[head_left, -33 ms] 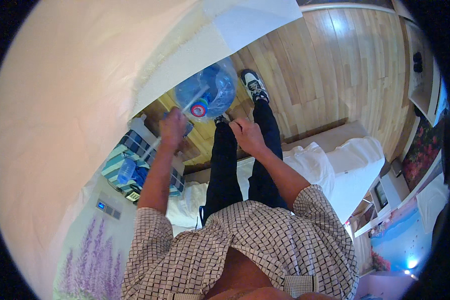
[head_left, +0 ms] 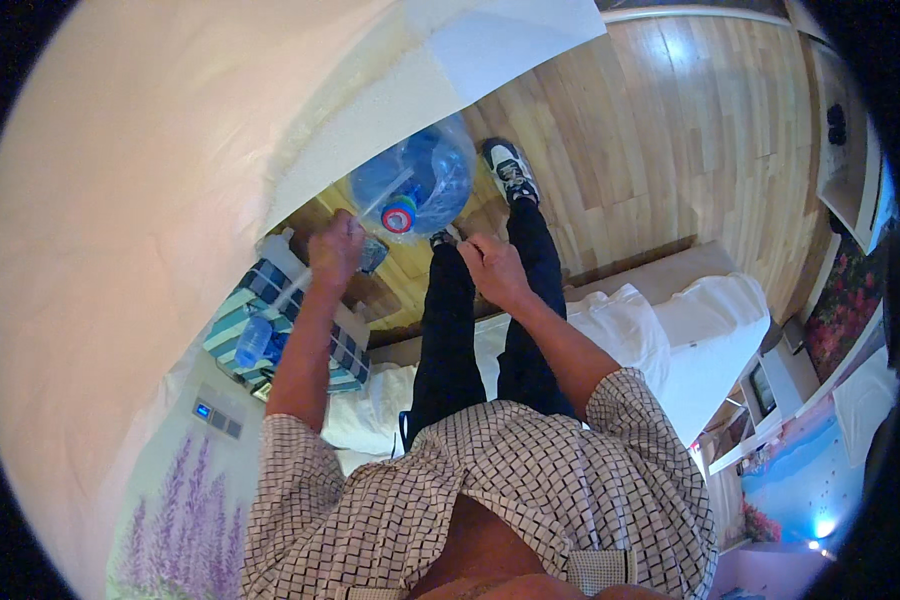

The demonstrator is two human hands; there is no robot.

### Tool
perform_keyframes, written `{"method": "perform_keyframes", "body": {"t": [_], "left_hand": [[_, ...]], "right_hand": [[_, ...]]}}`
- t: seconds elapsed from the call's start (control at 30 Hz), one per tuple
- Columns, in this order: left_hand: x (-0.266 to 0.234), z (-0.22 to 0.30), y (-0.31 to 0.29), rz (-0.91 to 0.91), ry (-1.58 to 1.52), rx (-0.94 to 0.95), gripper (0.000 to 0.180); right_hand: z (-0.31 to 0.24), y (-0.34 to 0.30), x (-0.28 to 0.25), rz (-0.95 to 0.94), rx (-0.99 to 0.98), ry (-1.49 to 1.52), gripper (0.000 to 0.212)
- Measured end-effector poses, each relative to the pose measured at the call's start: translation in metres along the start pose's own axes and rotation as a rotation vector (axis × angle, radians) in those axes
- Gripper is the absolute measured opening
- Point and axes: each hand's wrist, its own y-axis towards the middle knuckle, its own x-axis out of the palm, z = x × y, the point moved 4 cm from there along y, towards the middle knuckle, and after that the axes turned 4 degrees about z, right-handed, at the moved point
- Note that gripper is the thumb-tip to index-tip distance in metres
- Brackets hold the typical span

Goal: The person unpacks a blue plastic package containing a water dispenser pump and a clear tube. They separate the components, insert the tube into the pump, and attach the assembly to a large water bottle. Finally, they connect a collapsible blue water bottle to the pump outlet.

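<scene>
My left hand point(head_left: 336, 247) is closed round a long, pale translucent strip or tube point(head_left: 385, 197), whose exact kind I cannot make out. One end reaches across the large blue water jug point(head_left: 448, 185); the other runs down towards the checked box. The jug stands by my feet, wrapped in clear plastic, its ringed red, white and blue cap point(head_left: 398, 216) facing up. To the right of the cap, my right hand point(head_left: 494, 270) is held above my legs, its fingers curled together. Whatever may be between those fingers is too small or hidden to see.
At the left stands a checked and striped box point(head_left: 345, 362) with a small blue bottle point(head_left: 254, 341) on it. A white-covered bed point(head_left: 705, 335) lies behind my legs. The pale wall point(head_left: 170, 180) rises close on the left. My shoe point(head_left: 511, 170) rests on the wooden floor point(head_left: 660, 150).
My left hand has shifted a little to the left and the strip has moved with it. The right hand and the jug look the same.
</scene>
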Motion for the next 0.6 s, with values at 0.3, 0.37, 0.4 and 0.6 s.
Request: {"method": "perform_keyframes", "body": {"t": [0.3,0.37,0.4,0.6], "left_hand": [[-0.004,0.012,0.003,0.089,-0.324,-0.160,0.023],[0.006,0.018,0.001,-0.042,-0.436,-0.236,0.030],[0.010,0.020,-0.001,-0.107,-0.491,-0.275,0.034],[0.022,0.021,-0.006,-0.067,-0.622,-0.162,0.033]], "right_hand": [[-0.021,0.012,0.035,0.044,-0.081,0.026,0.022],[-0.029,0.016,0.045,0.045,-0.091,0.001,0.023],[-0.036,0.019,0.048,0.044,-0.118,-0.026,0.024],[-0.053,0.037,0.064,0.089,-0.079,-0.171,0.029]]}}
